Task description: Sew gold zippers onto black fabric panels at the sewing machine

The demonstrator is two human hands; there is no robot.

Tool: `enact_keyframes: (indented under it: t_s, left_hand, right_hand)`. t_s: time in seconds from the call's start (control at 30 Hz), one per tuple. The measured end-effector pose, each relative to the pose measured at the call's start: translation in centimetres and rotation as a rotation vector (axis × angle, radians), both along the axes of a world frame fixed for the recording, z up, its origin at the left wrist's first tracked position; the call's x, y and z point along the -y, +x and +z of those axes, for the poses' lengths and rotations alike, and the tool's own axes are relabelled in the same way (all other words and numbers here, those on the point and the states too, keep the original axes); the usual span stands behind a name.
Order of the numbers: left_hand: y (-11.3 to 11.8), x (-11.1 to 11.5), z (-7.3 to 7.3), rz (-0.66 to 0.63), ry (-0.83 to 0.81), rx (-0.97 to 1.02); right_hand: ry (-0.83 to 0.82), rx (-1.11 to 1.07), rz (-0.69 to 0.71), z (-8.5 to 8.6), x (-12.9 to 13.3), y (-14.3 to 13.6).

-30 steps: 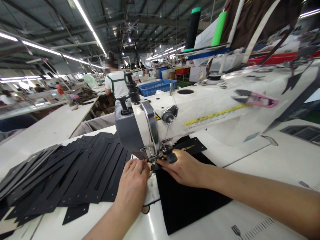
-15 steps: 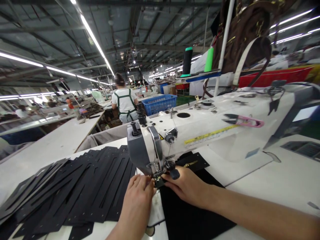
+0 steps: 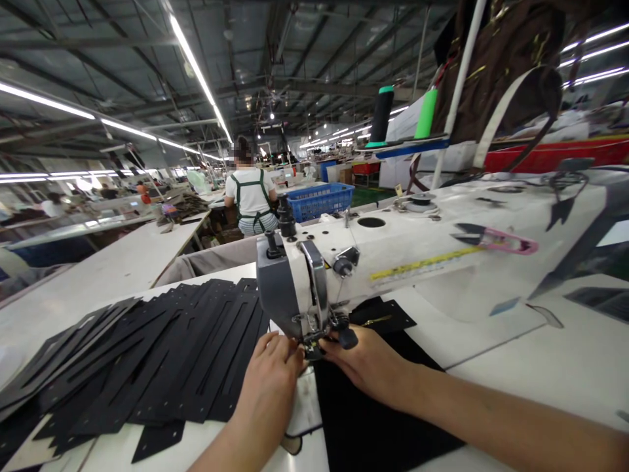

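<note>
A white sewing machine (image 3: 422, 242) with a grey head stands over a black fabric piece (image 3: 378, 419). My left hand (image 3: 275, 373) is just left of the presser foot (image 3: 312, 347), its fingers curled and pressed together at the edge of the black material. On the other side of the foot, my right hand (image 3: 363, 360) pinches the same material, its palm over the fabric. The fingertips of both hands are partly hidden by the machine head. Behind my right hand lies a black piece with a gold zipper pull (image 3: 378, 320).
Overlapping black cut panels (image 3: 162, 360) cover the table at left. Pink-handled snips (image 3: 496, 240) rest on the machine arm. Black (image 3: 381, 117) and green (image 3: 426, 113) thread cones stand behind it. Farther back are a person in a green apron (image 3: 251, 196) and a blue basket (image 3: 319, 200).
The camera view has shifted slightly, so the machine and background appear farther right. Both hands stay beside the presser foot, and the small piece between them has moved slightly inward under it.
</note>
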State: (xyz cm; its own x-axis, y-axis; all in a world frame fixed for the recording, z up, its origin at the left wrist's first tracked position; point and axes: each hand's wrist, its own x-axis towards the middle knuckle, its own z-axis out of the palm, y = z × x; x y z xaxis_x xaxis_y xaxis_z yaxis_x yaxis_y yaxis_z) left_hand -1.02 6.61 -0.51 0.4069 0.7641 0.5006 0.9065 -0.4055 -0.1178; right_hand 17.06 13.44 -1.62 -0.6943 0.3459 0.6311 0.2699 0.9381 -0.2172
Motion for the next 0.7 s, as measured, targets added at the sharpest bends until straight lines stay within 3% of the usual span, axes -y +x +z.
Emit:
enact_keyframes:
  t_s: [0.4,0.5,0.63,0.7]
  left_hand:
    - [0.0,-0.3,-0.1,0.023,0.028,0.011]
    - [-0.1,-0.1,0.5,0.049,-0.047,0.020]
    - [-0.1,2.1,1.4,0.035,-0.112,0.091]
    - [-0.2,3.9,1.6,-0.012,-0.100,0.136]
  right_hand:
    - [-0.021,0.075,-0.018,0.3,-0.2,-0.1]
    - [-0.009,0.166,-0.123,0.5,-0.1,0.9]
    - [0.175,0.264,-0.448,0.7,3.1,4.6]
    - [0.289,0.322,-0.369,0.4,5.8,6.6]
